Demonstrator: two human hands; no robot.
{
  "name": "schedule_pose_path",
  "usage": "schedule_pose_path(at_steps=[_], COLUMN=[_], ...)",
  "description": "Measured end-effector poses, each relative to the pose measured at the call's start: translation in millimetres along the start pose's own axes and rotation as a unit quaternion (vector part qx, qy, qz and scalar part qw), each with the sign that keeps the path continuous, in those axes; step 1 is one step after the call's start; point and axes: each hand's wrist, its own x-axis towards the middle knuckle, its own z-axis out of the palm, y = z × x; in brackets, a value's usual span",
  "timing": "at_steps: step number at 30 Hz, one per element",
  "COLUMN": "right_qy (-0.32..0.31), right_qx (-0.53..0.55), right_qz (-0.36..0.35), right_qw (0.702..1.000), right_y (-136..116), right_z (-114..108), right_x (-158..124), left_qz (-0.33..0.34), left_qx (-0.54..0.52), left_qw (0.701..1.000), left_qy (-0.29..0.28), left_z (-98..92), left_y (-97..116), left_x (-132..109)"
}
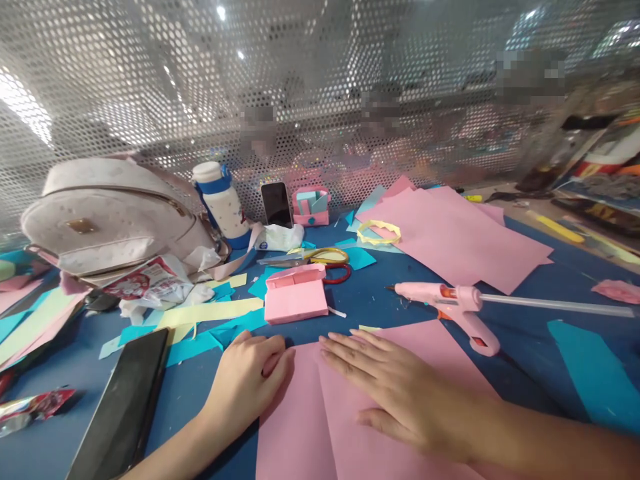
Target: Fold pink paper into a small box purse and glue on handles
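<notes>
A sheet of pink paper (295,427) with a crease down it lies on the blue table in front of me. My right hand (395,387) rests flat on the sheet, fingers stretched out and pointing left. At the sheet's left edge, my left hand (250,373) is curled into a loose fist, with nothing visible in it. Just beyond both hands sits a small folded pink paper box (295,300). To the right lies a pink hot glue gun (450,300) with a clear glue stick (555,305) in its back end.
Scissors (320,259) lie behind the box. A black tablet-like slab (120,407) lies at left, near a white backpack (110,213). A bottle (223,207), a phone (277,205) and a pink paper holder (311,217) stand behind. Pink sheets (450,227) and blue paper (595,367) lie at right.
</notes>
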Motion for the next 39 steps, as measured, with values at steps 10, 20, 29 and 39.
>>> schedule_pose_path(at_steps=[10,20,29,39], right_qy=[0.002,-0.033,-0.037,-0.041], right_qx=[0.024,0.008,-0.003,-0.032], right_qz=[0.014,0.030,0.025,0.023], right_qw=[1.000,0.999,0.999,0.998], right_y=[1.0,1.9,-2.1,-1.8], right_z=[0.7,2.0,-2.4,0.1], right_x=[3.2,0.2,3.2,1.6], left_qz=[0.014,-0.111,0.030,0.041], left_qx=[0.016,-0.220,-0.117,-0.088], left_qw=[1.000,0.967,0.988,0.990], left_qy=[0.016,0.058,0.092,0.106], left_z=[3.8,3.2,9.2,7.1], left_y=[2.3,-3.6,-4.5,4.1], left_x=[0.9,-15.0,-33.2,-37.6])
